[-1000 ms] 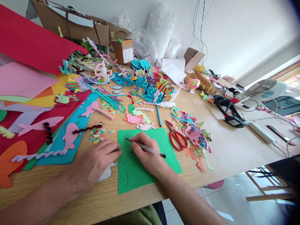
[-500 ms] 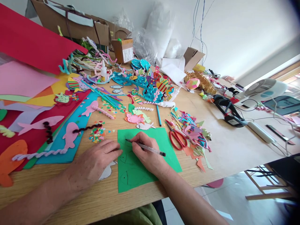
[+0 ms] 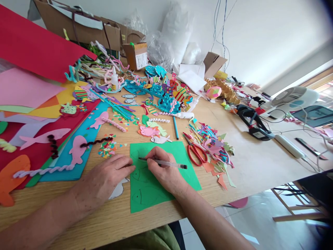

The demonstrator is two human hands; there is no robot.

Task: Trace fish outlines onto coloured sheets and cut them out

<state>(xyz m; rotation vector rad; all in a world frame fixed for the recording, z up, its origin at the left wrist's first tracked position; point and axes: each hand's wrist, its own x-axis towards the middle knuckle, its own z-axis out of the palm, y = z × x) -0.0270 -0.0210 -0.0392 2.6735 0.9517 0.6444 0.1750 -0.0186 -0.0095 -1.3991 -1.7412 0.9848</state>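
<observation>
A green sheet of paper (image 3: 166, 205) lies near the table's front edge, with fish outlines drawn along its left side. My right hand (image 3: 163, 170) rests on it, fingers closed round a pen (image 3: 170, 163) with a clear barrel and black end. The pen's tip is at the upper left of the sheet, by a curved line. My left hand (image 3: 110, 177) lies flat, its fingertips at the sheet's left edge. Partly under that hand is a grey-white fish cutout (image 3: 119, 189). Beyond the sheet lie a white fish cutout (image 3: 160, 139) and pink fish cutouts (image 3: 148, 131).
Red-handled scissors (image 3: 197, 154) and a heap of paper scraps (image 3: 212, 142) lie right of the sheet. A blue marker (image 3: 176, 127) is behind it. Coloured sheets with pink fish (image 3: 78, 149) spread at left. Farther right are a black headset strap (image 3: 253, 123) and a white fan (image 3: 292, 99).
The pen's tip has moved slightly down and left, and its barrel lies flatter. A curved line shows more clearly near the tip. My left hand has barely moved.
</observation>
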